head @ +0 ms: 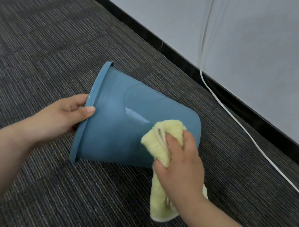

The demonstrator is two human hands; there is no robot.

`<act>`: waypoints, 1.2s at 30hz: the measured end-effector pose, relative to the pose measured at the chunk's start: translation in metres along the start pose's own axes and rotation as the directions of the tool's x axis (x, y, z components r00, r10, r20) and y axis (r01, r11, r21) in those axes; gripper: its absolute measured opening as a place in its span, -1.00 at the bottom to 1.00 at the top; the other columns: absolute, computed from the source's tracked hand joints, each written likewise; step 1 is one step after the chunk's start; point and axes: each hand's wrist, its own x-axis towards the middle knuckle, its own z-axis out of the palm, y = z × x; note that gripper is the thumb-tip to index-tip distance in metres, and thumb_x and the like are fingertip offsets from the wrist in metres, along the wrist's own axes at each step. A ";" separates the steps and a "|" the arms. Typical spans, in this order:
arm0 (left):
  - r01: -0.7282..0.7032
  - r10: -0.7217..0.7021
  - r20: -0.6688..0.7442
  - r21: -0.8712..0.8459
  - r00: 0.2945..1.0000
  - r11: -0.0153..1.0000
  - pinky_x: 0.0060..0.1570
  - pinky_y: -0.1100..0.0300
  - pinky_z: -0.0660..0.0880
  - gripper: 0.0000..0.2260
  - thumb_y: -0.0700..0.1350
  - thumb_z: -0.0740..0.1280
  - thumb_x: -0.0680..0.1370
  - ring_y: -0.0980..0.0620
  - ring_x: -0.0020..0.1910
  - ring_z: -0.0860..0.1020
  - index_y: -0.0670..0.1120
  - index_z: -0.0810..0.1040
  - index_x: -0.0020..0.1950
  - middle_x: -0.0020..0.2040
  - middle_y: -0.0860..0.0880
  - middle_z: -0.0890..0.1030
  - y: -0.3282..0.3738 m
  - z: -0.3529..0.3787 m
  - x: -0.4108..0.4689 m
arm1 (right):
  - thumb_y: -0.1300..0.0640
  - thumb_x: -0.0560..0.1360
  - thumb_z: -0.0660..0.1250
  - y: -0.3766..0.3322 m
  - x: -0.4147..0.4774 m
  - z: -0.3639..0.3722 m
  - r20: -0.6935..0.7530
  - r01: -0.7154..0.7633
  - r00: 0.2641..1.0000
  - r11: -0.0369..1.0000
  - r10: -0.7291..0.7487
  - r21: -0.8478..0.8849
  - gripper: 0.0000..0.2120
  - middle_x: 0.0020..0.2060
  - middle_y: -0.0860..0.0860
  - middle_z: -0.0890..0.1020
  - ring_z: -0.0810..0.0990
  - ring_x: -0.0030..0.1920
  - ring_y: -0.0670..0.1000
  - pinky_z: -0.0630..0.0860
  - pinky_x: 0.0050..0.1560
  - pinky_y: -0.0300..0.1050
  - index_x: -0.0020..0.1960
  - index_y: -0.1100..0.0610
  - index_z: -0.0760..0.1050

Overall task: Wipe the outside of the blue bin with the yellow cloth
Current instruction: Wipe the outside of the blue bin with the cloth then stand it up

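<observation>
The blue bin (121,120) lies tipped on its side on the carpet, its rim to the left and its closed base to the right. My left hand (65,117) grips the rim, thumb on the outer wall and fingers hidden inside the opening. My right hand (181,164) presses the folded yellow cloth (161,141) against the bin's outer wall near the base. The cloth's loose end hangs down under my right wrist toward the floor. A shiny damp streak shows on the wall above the cloth.
Dark striped carpet (47,46) covers the floor all around. A grey wall (255,42) with a black skirting board (174,56) runs diagonally behind the bin. A white cable (241,126) drops down the wall and trails across the carpet to the right.
</observation>
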 end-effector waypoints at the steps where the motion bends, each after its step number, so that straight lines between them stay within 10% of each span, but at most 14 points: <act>1: 0.002 -0.002 -0.008 0.005 1.000 1.000 -0.45 0.36 0.50 -0.75 -0.03 0.16 0.39 0.19 -0.36 0.62 0.00 0.50 0.00 -0.30 0.13 0.69 -0.002 -0.002 0.000 | 0.13 0.11 0.54 -0.003 -0.004 0.001 0.019 0.051 0.999 0.999 -0.051 -0.018 -0.44 0.15 0.33 0.48 0.55 -0.03 0.32 0.53 -0.15 0.13 0.08 0.18 0.51; 10: 0.036 -0.036 -0.028 -0.005 0.999 0.999 -0.43 0.34 0.52 -0.79 -0.05 0.15 0.44 0.19 -0.37 0.61 0.02 0.51 0.01 -0.33 0.13 0.69 -0.006 -0.007 0.004 | 0.13 0.32 0.37 0.038 0.010 -0.007 -0.069 -0.173 0.983 0.983 0.169 -0.055 -0.55 0.21 0.20 0.38 0.44 0.02 0.22 0.38 -0.13 0.00 0.17 0.18 0.37; 23: -0.034 0.034 0.055 -0.003 0.998 0.999 -0.48 0.38 0.47 -0.76 0.00 0.17 0.36 0.25 -0.41 0.57 0.06 0.51 -0.03 -0.36 0.15 0.67 0.005 0.006 0.002 | 0.05 0.34 0.32 0.004 0.024 -0.017 -0.052 -0.109 0.992 0.991 0.113 0.082 -0.57 0.27 0.07 0.31 0.44 0.07 0.12 0.32 -0.14 -0.12 0.19 0.04 0.38; 36: -0.034 0.034 0.066 0.001 0.997 0.999 -0.45 0.30 0.44 -0.76 0.05 0.19 0.34 0.13 -0.39 0.54 0.08 0.54 -0.05 -0.33 0.03 0.62 0.013 0.018 0.003 | -0.05 -0.01 0.51 -0.058 -0.003 -0.022 0.100 0.342 0.934 0.939 -0.342 0.015 -0.49 0.04 0.09 0.63 0.61 -0.21 0.10 0.53 -0.22 -0.13 -0.07 -0.01 0.59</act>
